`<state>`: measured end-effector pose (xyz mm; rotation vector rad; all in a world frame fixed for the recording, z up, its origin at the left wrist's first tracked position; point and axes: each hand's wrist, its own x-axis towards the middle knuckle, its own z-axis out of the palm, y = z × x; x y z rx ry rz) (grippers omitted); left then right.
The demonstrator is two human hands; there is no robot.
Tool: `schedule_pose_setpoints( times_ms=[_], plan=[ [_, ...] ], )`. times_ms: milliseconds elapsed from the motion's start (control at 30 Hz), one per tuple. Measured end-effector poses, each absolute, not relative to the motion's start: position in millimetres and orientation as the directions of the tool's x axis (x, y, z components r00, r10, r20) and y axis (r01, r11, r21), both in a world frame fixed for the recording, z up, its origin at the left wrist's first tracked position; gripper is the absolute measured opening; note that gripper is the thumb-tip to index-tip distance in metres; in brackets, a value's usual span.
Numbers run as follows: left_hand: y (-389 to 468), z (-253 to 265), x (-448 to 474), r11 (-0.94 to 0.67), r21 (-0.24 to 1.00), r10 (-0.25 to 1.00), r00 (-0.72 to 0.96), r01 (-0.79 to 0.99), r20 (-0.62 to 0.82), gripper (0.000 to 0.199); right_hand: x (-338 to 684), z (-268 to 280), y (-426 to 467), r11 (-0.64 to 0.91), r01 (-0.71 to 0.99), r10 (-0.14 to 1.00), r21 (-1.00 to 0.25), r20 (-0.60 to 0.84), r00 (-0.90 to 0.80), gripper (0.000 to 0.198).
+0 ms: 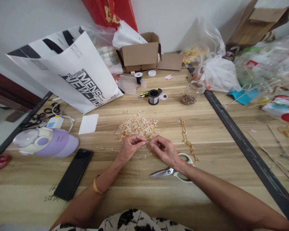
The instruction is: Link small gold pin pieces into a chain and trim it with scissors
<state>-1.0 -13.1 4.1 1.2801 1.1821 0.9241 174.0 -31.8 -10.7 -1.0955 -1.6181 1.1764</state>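
My left hand (133,145) and my right hand (164,148) meet fingertip to fingertip over the table, both pinched closed. What sits between the fingers is too small to make out. A thin beaded chain (141,157) lies on the wood just below them and trails out to the left. Right behind the hands spreads a heap of small gold and clear beads (137,125). Scissors (165,172) with white handles lie partly under my right wrist. A gold chain (186,138) rests to the right of that hand.
Behind the heap stand a wire spool (153,97), a yellow cutter (144,94) and a jar of beads (189,98). On the left are a black phone (73,175), a purple bottle (57,143) and a white paper bag (69,69). Plastic bags (218,72) crowd the right.
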Motion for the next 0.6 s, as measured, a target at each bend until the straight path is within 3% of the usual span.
schedule_pose_setpoints(
  times_ms=[200, 600],
  plan=[
    [-12.1, 3.5, -1.2, 0.031, 0.993, 0.98, 0.194, 0.113, -0.053, 0.011, 173.9, -9.6, -31.9, 0.187, 0.176, 0.954, -0.966, 0.136, -0.268, 0.015],
    [-14.0, 2.3, 0.1, 0.028, 0.995, 0.977, 0.208, 0.099, -0.048, 0.01, 173.7, -10.3, -33.1, 0.226, 0.204, 0.948, -0.952, 0.167, -0.271, 0.01]
  ],
)
